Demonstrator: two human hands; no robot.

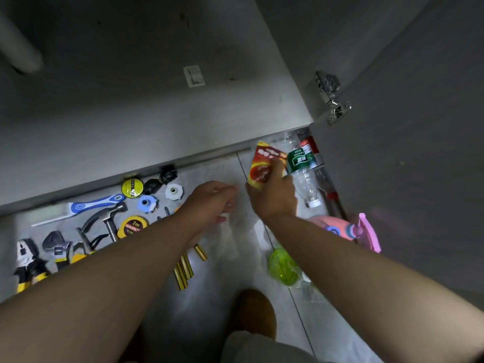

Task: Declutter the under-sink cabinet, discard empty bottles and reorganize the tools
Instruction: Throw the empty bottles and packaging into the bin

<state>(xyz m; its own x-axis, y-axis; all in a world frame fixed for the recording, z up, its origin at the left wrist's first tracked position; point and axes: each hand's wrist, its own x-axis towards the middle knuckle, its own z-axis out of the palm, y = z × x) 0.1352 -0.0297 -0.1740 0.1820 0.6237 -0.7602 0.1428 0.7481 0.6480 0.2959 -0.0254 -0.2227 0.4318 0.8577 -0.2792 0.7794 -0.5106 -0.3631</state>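
The right hand [272, 197] grips a red packet [260, 169] beside the clear bottle [303, 176] on the floor [209, 297] at far right, probably rubbish for the whitish bag [231, 231] that the left hand [212, 203] seems to pinch with curled fingers [227, 205].

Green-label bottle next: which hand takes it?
Right hand: it lies beside the green-label bottle, but must first drop the red packet it grips. The left hand is farther off and seems to pinch white plastic film.

Dim, soft, wide-angle edge distortion
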